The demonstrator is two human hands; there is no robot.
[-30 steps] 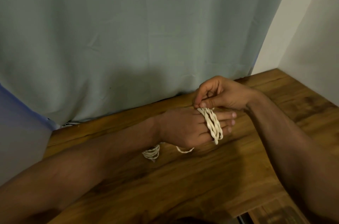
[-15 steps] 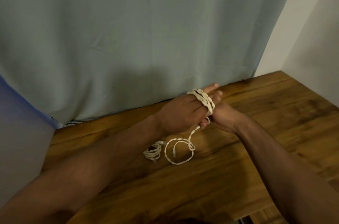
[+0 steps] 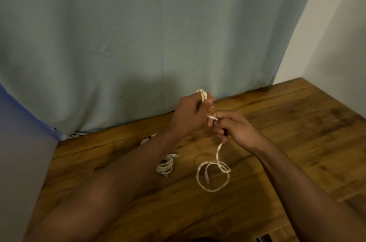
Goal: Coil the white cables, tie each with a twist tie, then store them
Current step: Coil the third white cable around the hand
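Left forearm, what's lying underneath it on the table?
A small coiled white cable peeks out beneath the left forearm on the wooden table. The arm covers its far side, so whether it is tied cannot be seen.

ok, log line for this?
coiling | left hand: wound with white cable | right hand: pinches it | slack: on table | second coil: beside slack

White braided cable (image 3: 213, 177) (cream-tinged), brown wood-grain table (image 3: 287, 142), plain grey-green curtain (image 3: 138, 43)
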